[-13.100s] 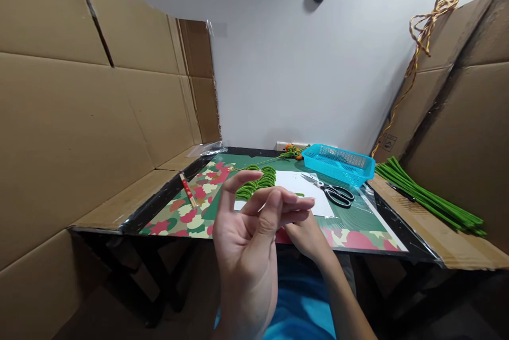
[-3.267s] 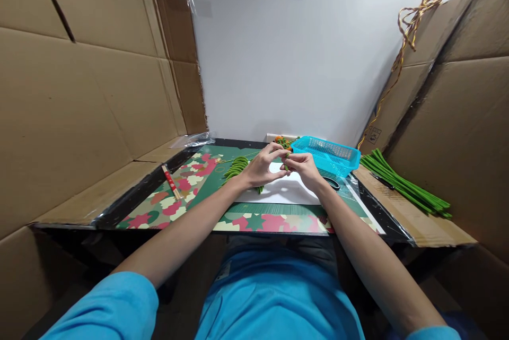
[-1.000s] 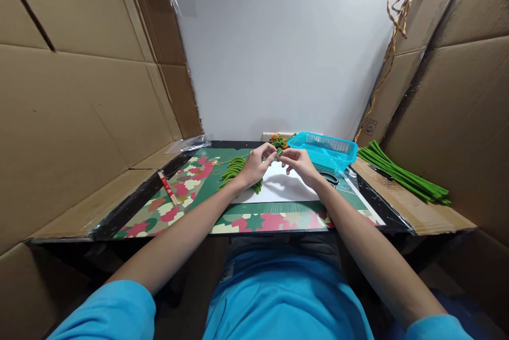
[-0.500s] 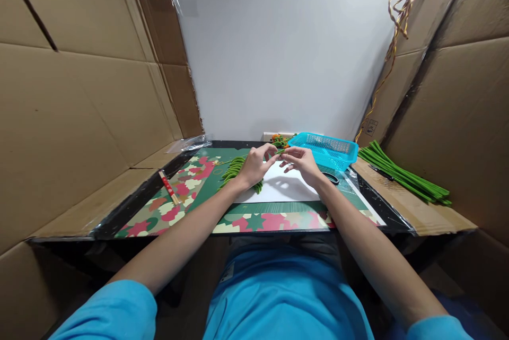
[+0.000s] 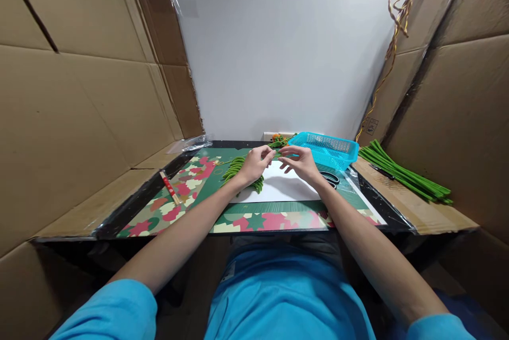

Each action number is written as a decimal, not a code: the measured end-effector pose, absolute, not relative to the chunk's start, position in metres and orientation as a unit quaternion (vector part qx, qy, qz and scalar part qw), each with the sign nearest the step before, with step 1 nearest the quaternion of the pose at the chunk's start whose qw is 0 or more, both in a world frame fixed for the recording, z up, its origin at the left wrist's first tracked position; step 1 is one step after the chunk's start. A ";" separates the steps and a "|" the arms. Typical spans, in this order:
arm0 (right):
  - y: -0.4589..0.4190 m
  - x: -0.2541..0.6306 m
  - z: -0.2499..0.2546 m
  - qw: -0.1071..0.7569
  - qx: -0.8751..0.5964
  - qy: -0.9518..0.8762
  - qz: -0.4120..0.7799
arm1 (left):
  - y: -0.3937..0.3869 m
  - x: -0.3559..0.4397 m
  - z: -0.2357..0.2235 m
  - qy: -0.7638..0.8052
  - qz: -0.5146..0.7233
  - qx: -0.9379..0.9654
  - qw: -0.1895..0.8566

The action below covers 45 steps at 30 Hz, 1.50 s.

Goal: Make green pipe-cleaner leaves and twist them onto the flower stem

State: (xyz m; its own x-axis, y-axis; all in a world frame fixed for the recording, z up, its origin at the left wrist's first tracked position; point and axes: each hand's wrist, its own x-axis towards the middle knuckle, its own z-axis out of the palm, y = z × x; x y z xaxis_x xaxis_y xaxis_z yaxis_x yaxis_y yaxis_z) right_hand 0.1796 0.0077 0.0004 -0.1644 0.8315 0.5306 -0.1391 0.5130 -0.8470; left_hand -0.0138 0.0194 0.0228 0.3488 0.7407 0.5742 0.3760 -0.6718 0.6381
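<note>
Both hands meet above a white sheet of paper (image 5: 288,190). My left hand (image 5: 254,165) pinches a short green pipe cleaner piece (image 5: 277,154) between thumb and forefinger. My right hand (image 5: 304,164) has its thumb and forefinger at the other end of that piece, its other fingers loosely curled. The piece is small and partly covered by the fingertips. Beside and beneath my left hand lie several curved green pipe cleaner pieces (image 5: 234,168) in rows, some hidden by the hand. Black-handled scissors (image 5: 331,180) lie by my right wrist, their blades hidden behind it.
A blue plastic basket (image 5: 324,157) stands at the back, with an orange and green pipe cleaner flower (image 5: 279,139) beside it. Long green pipe cleaners (image 5: 405,173) and a black pen (image 5: 382,172) lie right. Red-wrapped chopsticks (image 5: 169,187) lie left. Cardboard walls (image 5: 79,117) flank the table.
Earlier my left hand was raised close to the camera; now both hands work together over the paper. During the last second the green piece has turned slightly between the fingertips, with the hands nearly in place.
</note>
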 end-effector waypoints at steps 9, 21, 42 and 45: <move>0.011 0.179 -0.003 0.603 -0.268 -0.646 0.384 | 0.023 -0.015 0.020 0.331 0.426 0.810 0.228; 0.010 0.178 -0.002 0.589 -0.276 -0.647 0.399 | 0.016 -0.016 0.023 0.335 0.392 0.840 0.170; 0.005 0.183 0.007 0.578 -0.259 -0.624 0.457 | 0.013 -0.015 0.024 0.296 0.384 0.866 0.123; 0.005 0.182 0.006 0.578 -0.258 -0.624 0.457 | 0.014 -0.015 0.024 0.295 0.393 0.863 0.122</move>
